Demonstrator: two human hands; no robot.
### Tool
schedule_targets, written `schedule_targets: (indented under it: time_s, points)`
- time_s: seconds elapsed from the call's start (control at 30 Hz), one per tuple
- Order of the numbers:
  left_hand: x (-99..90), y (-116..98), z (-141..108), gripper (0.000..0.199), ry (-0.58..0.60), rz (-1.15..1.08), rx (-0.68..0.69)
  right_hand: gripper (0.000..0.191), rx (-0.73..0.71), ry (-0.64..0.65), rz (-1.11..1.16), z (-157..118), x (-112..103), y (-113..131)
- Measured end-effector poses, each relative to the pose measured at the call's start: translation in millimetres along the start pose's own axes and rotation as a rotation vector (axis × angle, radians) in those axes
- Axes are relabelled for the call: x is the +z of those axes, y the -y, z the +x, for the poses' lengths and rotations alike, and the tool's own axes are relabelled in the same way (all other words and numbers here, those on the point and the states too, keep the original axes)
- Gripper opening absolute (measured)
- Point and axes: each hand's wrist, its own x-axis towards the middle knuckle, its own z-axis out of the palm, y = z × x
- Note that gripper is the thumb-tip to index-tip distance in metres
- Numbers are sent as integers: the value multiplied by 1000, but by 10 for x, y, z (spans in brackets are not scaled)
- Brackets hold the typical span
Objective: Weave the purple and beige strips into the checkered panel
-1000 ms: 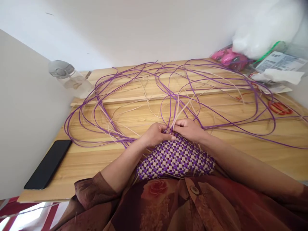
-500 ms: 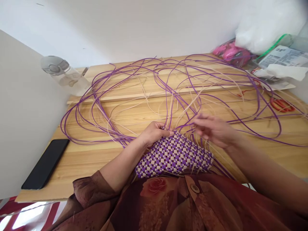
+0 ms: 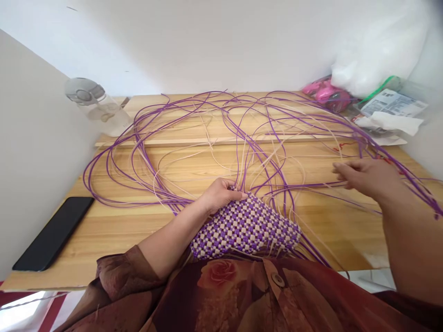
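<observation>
A purple and cream woven piece [image 3: 245,226] rests against my body at the table's front edge, its checkered side facing up. My left hand [image 3: 223,193] grips its upper corner, thumb on top and the other fingers partly hidden behind. Long purple and cream strands fan out from that edge. Off to the right, my right hand [image 3: 367,177] is closed around a purple strand [image 3: 314,186], which runs nearly straight from the weave to the fingers. The fingertips are partly hidden, so I cannot tell whether a cream strand is held with it.
Loops of strands cover much of the wooden table [image 3: 117,230]. A black phone [image 3: 53,233] lies at the left, with a clear bottle [image 3: 100,108] behind it. At the back right are a pink bundle [image 3: 327,94], a white plastic bag [image 3: 377,50] and papers [image 3: 394,103].
My right hand has moved right, away from the weave, drawing the purple strand out straight. My left hand keeps its grip on the corner. The view has shifted slightly.
</observation>
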Motion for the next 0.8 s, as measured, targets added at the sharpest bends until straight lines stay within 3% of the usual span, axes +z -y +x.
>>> schedule_targets:
  time_s: [0.07,0.13,0.2,0.3,0.4,0.53,0.7,0.8]
  points:
    - [-7,11,5,25,-1,3,12,27,28,23,132,-209,282,466]
    - [-14,18,9,25,9,0,37,27,-256,166,240,-379,600,890]
    - [-18,15,11,25,37,2,90,30,-612,257,136,-477,883,1161]
    - [-14,1,11,25,59,3,162,35,-829,250,-142,-517,1138,1245]
    - [-3,-4,17,27,43,-13,138,26,-822,207,-277,-523,1185,1115]
    - [0,17,33,27,17,-27,65,20,-737,144,-222,-535,1158,945]
    - [-30,45,38,32,46,49,145,17,-331,425,-20,-394,1285,959]
    - [-60,34,38,32,81,141,179,15,-247,428,-25,-288,1389,1046]
